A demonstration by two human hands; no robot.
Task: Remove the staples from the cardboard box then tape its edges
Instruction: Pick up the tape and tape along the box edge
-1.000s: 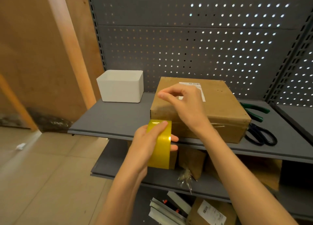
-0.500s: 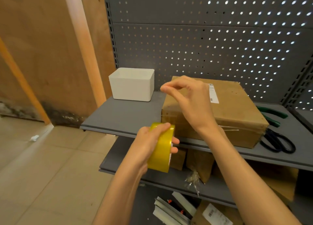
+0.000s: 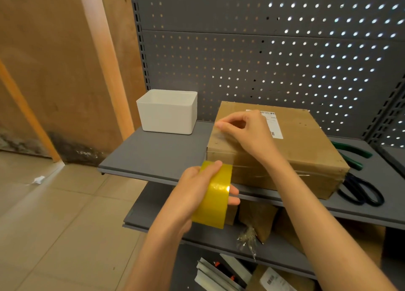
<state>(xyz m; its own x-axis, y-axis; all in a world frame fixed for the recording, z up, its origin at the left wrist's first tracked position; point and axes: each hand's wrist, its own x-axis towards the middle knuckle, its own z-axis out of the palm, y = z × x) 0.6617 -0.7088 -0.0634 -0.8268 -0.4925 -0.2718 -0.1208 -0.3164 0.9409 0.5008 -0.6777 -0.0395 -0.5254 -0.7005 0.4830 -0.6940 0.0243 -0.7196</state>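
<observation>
A brown cardboard box (image 3: pixel 306 146) with a white shipping label lies on the grey upper shelf (image 3: pixel 157 152). My left hand (image 3: pixel 197 187) grips a yellow roll of tape (image 3: pixel 215 194) in front of the shelf's edge, below the box's near left corner. A clear strip of tape (image 3: pixel 219 143) runs from the roll up over the box's left edge. My right hand (image 3: pixel 245 130) pinches the free end of that strip against the top of the box near its left edge.
A white plastic bin (image 3: pixel 167 112) stands left of the box. Green-handled pliers (image 3: pixel 352 152) and black scissors (image 3: pixel 361 192) lie on the shelf right of the box. Cardboard pieces (image 3: pixel 258 220) and metal parts sit on lower shelves. Perforated grey panel behind.
My right hand has lowered the tape end onto the box's top near the left edge. The camera view has shifted left, and the roll stays in my left hand.
</observation>
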